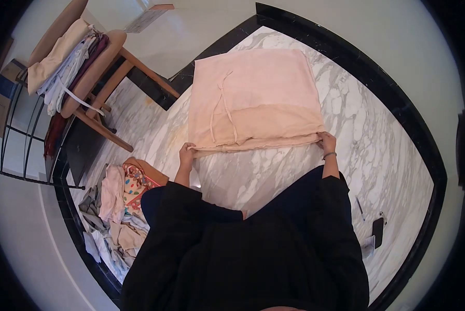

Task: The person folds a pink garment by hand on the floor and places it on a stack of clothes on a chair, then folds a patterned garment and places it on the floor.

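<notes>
A pale pink and peach cloth (pixel 258 78) with thin tie strings lies spread flat on the marble floor in front of me. Its near part is a peach layer folded over the pink, and the near edge looks slightly bunched. My left hand (pixel 188 154) pinches the near left corner. At the near right corner, my right hand (pixel 327 142) grips the same edge, a dark band around its wrist. Both hands are closed on the cloth, and the edge between them runs nearly straight. The strings rest on top, left of the middle.
To my left is a heap of crumpled clothes (pixel 121 207). A wooden chair (pixel 108 88) at the upper left bears a stack of folded clothes (pixel 69 62), beside a black metal rack (pixel 22 150). A phone (pixel 378 232) and a pen (pixel 360 208) lie on the floor to my right.
</notes>
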`<state>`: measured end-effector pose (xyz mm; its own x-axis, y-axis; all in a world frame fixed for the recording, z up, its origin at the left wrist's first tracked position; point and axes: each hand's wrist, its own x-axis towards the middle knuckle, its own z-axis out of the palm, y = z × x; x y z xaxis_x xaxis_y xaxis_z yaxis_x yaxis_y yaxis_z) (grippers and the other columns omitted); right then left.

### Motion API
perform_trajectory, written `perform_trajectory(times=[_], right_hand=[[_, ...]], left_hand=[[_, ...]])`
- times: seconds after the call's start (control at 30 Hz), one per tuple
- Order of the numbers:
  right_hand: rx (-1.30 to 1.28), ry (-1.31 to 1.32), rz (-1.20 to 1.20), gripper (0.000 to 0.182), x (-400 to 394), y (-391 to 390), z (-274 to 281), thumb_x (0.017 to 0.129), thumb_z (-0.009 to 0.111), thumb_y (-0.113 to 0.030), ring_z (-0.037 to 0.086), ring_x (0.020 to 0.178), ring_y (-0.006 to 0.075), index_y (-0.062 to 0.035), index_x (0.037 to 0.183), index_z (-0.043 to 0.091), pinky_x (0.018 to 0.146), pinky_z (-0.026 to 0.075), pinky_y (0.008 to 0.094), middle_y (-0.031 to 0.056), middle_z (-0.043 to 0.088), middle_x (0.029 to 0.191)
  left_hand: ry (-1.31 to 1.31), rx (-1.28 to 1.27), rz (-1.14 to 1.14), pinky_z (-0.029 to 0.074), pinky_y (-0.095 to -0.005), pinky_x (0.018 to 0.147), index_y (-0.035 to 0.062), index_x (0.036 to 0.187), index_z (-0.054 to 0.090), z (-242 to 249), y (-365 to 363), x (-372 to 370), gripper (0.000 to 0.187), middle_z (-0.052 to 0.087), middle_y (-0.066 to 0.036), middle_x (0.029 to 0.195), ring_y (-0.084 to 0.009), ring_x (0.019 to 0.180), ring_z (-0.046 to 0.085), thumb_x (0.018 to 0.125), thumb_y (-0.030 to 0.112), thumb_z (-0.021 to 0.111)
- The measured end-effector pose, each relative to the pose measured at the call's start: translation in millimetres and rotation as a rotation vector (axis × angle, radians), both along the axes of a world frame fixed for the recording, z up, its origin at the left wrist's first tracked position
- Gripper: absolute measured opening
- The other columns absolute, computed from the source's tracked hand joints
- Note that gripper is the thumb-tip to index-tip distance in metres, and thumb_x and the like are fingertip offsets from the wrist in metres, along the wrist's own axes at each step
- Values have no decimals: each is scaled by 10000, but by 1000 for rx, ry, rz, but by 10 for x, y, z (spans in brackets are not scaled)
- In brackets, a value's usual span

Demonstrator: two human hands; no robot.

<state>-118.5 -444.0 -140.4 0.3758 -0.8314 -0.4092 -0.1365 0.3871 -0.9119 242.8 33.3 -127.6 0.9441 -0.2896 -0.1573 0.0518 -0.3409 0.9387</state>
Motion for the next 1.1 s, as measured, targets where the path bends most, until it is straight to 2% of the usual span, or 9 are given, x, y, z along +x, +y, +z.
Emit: perform_trajectory(times=[0.1,0.2,0.3,0.43,0.63,0.83,0.93,1.03,1.1], right_hand=[[-88,167,-282,342,112,220,388,759,746,-263,581,663,192,8,905,596,698,508,329,61,578,712],[-566,510,-462,550,161,183,92,732,777,-337,618,773,290,49,1030,522,774,504,358,138,614,824],[-544,554,-452,677,284,241,-1,718,781,-396,606,973,366,63,1111,474,872,474,422,228,603,1088],[-504,659,-79,690,447,577,334,710,753,-389,639,959,353,47,1164,470,832,497,402,249,641,1030],[-548,777,166,588,659,671,331,702,684,-306,648,921,379,16,1164,514,798,515,432,222,665,996],[-597,351,86,373,807,617,59,728,641,-220,661,865,334,5,1022,593,728,524,434,224,667,933],[-69,-114,24,345,908,531,-172,714,639,-180,655,710,298,75,942,594,613,517,414,217,658,822],[36,-161,127,294,935,232,-757,696,627,-122,611,589,258,110,873,601,525,488,397,193,641,749],[24,141,388,235,708,327,-179,726,619,-67,569,544,218,96,886,563,468,461,362,148,610,759]], left_hand=[[142,-183,60,464,-281,624,35,864,600,-37,52,0,151,576,-55,745,-154,678,557,732,-19,549],[119,-170,135,477,-298,609,7,849,602,-195,128,43,130,579,-71,743,-176,670,562,738,13,535],[203,-235,312,504,-321,611,-14,899,597,-424,141,153,162,591,-93,763,-207,675,579,793,99,549],[318,-72,581,550,-383,666,-35,1063,542,-222,-80,105,368,593,-119,865,-256,698,602,870,273,598],[682,-57,68,541,-395,756,8,1038,552,-50,-146,-45,390,582,-121,932,-295,833,605,794,282,682],[659,-329,341,478,-547,920,-4,1145,443,114,-115,-337,400,462,-185,1193,-358,1122,506,749,19,496],[765,-667,326,428,-580,981,-24,1192,433,-238,63,-266,463,440,-211,1266,-383,1206,461,731,1,468],[771,-662,386,428,-585,984,-49,1208,452,79,32,-543,474,478,-236,1262,-380,1211,482,735,-8,446],[770,-502,289,461,-571,947,-56,1181,491,238,17,-639,441,538,-232,1187,-372,1142,539,747,2,438]])
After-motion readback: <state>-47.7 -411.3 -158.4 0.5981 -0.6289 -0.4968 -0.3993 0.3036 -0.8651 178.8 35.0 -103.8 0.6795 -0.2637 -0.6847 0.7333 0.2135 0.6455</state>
